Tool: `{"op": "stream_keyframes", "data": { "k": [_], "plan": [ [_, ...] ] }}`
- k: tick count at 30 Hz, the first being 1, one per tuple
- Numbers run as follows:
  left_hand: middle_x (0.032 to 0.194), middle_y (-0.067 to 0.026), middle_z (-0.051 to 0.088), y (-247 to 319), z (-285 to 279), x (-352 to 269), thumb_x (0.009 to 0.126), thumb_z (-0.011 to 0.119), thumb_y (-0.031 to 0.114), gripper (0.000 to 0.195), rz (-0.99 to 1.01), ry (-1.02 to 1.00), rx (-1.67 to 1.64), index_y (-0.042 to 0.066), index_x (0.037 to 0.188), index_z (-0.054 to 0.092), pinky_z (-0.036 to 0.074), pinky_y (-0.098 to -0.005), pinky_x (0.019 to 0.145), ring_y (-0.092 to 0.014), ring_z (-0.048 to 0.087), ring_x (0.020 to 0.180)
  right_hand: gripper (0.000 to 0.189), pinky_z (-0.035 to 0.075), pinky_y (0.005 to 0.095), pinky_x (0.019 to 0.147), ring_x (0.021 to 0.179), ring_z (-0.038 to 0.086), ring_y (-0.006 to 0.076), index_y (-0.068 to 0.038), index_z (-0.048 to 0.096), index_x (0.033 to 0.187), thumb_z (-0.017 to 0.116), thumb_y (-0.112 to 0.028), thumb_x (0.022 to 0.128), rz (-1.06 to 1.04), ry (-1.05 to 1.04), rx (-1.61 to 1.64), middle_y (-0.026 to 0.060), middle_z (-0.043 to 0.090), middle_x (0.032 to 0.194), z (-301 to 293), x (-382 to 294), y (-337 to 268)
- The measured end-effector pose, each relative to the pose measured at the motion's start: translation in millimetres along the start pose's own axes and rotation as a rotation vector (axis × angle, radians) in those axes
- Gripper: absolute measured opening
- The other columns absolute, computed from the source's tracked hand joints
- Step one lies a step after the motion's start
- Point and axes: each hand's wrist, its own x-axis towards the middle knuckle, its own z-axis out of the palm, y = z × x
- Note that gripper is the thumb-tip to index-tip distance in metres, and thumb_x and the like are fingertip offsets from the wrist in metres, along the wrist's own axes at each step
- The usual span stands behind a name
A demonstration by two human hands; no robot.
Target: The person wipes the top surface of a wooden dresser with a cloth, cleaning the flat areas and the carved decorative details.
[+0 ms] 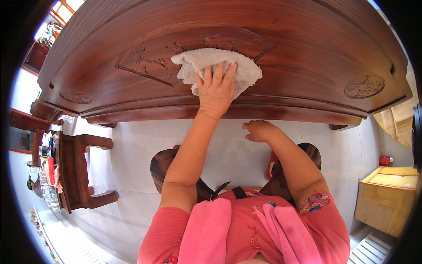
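Note:
My left hand [216, 90] presses a crumpled off-white cloth [219, 57] against the carved reddish-brown wooden panel [306, 62]. The fingers are spread over the cloth, which covers part of a fan-shaped carving at the panel's middle. Low in front of the panel's bottom rail, my right hand [258, 131] hangs with bent fingers over the floor, touching nothing that I can see. An oval carved medallion [364, 86] lies near the panel's right end, another [75, 96] near its left end.
A dark wooden table [71, 171] at the left bears glass cups and a red box. Pale floor tiles [138, 138] spread below the panel. At the right stand a yellowish wooden cabinet [384, 198] and a small red can [385, 161]. My knees are bent beneath my arms.

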Motion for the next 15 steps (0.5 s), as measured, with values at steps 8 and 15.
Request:
{"op": "stream_keyframes", "data": {
  "k": [8, 15],
  "plan": [
    [0.150, -0.0333, 0.016, -50.5, -18.2, 17.1, 0.088, 0.060, 0.031, 0.076, -0.380, 0.278, -0.046, -0.001, 0.147, 0.026, 0.018, -0.0661, 0.107, -0.055, 0.013, 0.138, 0.046, 0.046, 0.0426, 0.096, 0.115, 0.056, 0.0332, -0.007, 0.052, 0.129, 0.062, -0.027, 0.089, 0.004, 0.008, -0.006, 0.0156, 0.060, 0.122, -1.9, -2.4, -2.1],
    [0.147, -0.0413, 0.006, -29.5, 29.0, -21.1, 0.088, 0.058, 0.029, 0.082, -0.569, 0.254, -0.114, -0.012, 0.146, 0.015, 0.010, -0.0661, 0.110, -0.059, 0.006, 0.137, 0.047, 0.046, 0.0430, 0.095, 0.114, 0.057, 0.0331, -0.007, 0.053, 0.129, 0.062, -0.028, 0.088, 0.010, 0.015, -0.015, 0.0155, 0.060, 0.122, 0.1, -2.7, 1.6]
  ]
}}
